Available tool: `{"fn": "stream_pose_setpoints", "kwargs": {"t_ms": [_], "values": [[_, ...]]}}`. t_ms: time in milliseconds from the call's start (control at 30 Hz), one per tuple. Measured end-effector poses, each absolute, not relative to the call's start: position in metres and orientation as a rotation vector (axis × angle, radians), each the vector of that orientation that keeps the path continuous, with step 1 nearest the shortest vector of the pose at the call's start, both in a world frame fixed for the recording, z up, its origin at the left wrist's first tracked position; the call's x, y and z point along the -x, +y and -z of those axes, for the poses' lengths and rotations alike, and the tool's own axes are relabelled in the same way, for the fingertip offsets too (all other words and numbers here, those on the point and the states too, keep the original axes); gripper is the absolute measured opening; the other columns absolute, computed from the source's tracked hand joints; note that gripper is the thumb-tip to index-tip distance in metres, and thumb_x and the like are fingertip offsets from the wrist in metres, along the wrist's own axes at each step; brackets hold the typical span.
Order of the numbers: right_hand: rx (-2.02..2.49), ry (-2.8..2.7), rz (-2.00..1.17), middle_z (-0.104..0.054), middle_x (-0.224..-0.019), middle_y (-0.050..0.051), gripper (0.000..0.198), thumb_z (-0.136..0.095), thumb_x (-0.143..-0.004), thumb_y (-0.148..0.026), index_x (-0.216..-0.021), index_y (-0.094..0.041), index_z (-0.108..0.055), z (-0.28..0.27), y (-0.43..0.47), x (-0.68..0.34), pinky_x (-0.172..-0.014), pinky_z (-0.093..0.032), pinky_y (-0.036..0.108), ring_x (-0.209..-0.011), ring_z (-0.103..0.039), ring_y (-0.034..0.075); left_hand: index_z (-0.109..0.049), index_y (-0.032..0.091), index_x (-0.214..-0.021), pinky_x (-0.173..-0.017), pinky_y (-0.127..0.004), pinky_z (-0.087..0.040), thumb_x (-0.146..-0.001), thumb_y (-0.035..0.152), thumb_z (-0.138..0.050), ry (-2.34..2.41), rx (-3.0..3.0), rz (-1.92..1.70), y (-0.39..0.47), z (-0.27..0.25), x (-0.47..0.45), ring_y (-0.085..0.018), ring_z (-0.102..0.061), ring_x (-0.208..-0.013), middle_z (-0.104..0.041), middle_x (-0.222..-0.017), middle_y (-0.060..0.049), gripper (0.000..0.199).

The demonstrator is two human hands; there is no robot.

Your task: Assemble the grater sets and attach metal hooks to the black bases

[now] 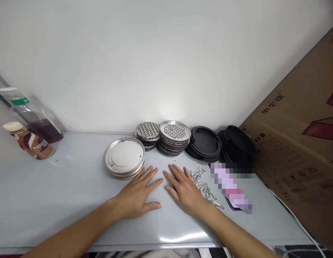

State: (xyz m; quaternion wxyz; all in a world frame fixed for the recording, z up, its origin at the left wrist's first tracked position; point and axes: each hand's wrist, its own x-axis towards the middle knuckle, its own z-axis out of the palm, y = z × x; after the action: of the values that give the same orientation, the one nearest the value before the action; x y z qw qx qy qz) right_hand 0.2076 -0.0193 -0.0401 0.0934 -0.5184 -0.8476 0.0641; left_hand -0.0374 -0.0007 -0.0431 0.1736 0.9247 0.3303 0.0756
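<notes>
Two-handed layout, as viewed from above. Left hand (139, 195) and right hand (186, 193): both laid palm-down on the table (61, 193), near each other but apart. In each, digits extended and spread, nothing visibly gripped; under the palms, impossible to tell. Just beside the left fingertips, at far left of them: stack of silver discs (124, 154), with contact uncertain. Just right of the right hand: loose scatter of clips (209, 193). Along the wall (155, 64), left to right: small graters (147, 132), large graters (174, 132), black discs (205, 141) in two stacks. At right: carton (295, 161). At left, well apart from both hands: coffee bottle (37, 143) and clear bottle (45, 129) with dark liquid.

Step in hand, as judged: a ready pose, with pieces grouped by kind and none taken up. Called for in any pick-up from here: raising the palms, then curling the left digits around the topmost disc's rim; for a clip, a fine right-hand pinch, with care against snagging neighbours.
</notes>
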Motion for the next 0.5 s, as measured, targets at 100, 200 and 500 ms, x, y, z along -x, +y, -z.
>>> {"fn": "stream_pose_setpoints", "kwargs": {"t_ms": [100, 200, 500], "values": [[1.583, -2.526, -0.278, -0.019, -0.162, 0.011, 0.063, -0.038, -0.098, -0.058, -0.154, -0.031, -0.028, 0.0481, -0.0262, -0.2112, -0.114, -0.011, 0.069, -0.149, -0.011, 0.037, -0.028, 0.033, -0.153, -0.121, -0.053, -0.013, -0.091, 0.063, -0.051, 0.962, -2.597, -0.251, -0.0012, 0.0435, 0.0356, -0.032, -0.009, -0.150, -0.011, -0.164, -0.006, 0.073], [1.591, -2.530, -0.340, -0.015, -0.163, 0.010, 0.069, -0.039, -0.095, -0.064, -0.154, -0.034, -0.023, 0.0470, -0.0241, -0.2140, -0.115, -0.010, 0.068, -0.149, -0.007, 0.037, -0.030, 0.031, -0.152, -0.121, -0.053, -0.017, -0.086, 0.063, -0.058, 0.987, -2.549, -0.287, -0.0003, 0.0445, 0.0349, -0.033, -0.011, -0.150, -0.014, -0.164, -0.007, 0.078], [1.584, -2.518, -0.390, -0.017, -0.162, 0.012, 0.074, -0.042, -0.092, -0.067, -0.154, -0.030, -0.028, 0.0400, -0.0230, -0.2131, -0.115, -0.011, 0.067, -0.149, -0.008, 0.039, -0.033, 0.030, -0.151, -0.120, -0.053, -0.019, -0.085, 0.062, -0.061, 1.044, -2.505, -0.252, 0.0007, 0.0427, 0.0343, -0.032, -0.013, -0.150, -0.016, -0.163, -0.008, 0.079]]}}
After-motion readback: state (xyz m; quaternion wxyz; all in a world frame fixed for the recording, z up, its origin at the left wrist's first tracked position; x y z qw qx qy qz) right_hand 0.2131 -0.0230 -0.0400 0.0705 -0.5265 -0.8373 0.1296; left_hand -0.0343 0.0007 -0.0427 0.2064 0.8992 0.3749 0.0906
